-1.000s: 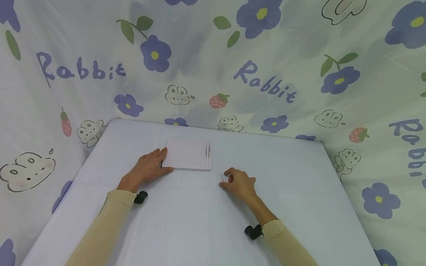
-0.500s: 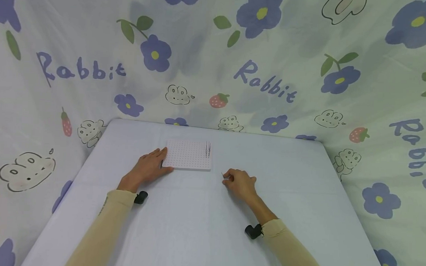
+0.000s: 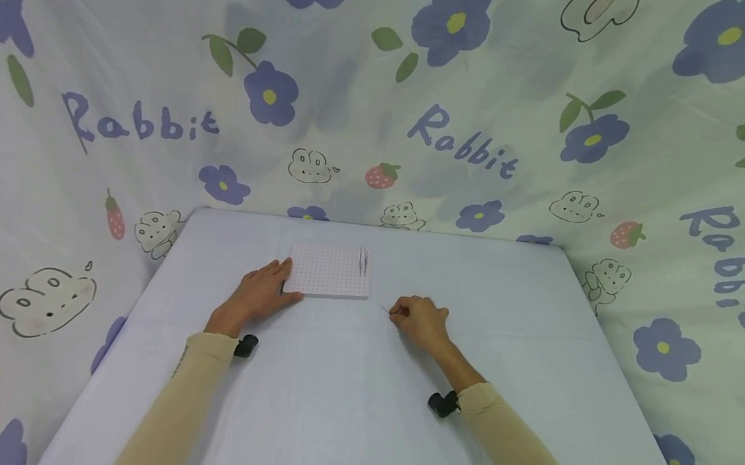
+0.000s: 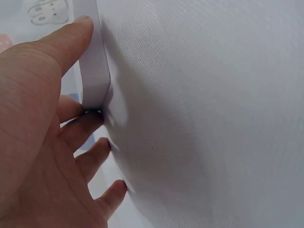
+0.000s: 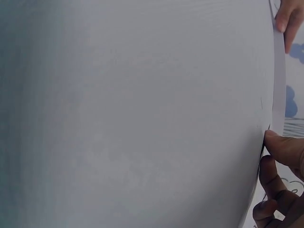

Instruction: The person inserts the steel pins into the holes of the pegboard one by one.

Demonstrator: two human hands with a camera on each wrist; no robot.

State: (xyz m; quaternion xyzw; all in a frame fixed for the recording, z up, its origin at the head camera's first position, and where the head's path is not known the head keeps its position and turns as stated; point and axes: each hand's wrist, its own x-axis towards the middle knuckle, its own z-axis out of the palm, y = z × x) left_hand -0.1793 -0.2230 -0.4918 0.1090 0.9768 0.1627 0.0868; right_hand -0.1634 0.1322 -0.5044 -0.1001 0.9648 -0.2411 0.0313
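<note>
Right hand (image 3: pixel 421 320) shifted slightly up the desk (image 3: pixel 342 396), fingers now pinching a thin pin (image 3: pixel 385 309) tilted low, left hand (image 3: pixel 261 291) flat, fingers straight against the pegboard (image 3: pixel 328 272) edge, pins (image 3: pixel 363 261) upright in board

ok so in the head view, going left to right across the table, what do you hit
left hand → white pegboard → upright pins in the board → thin pin pinched at the fingertips → right hand
</note>
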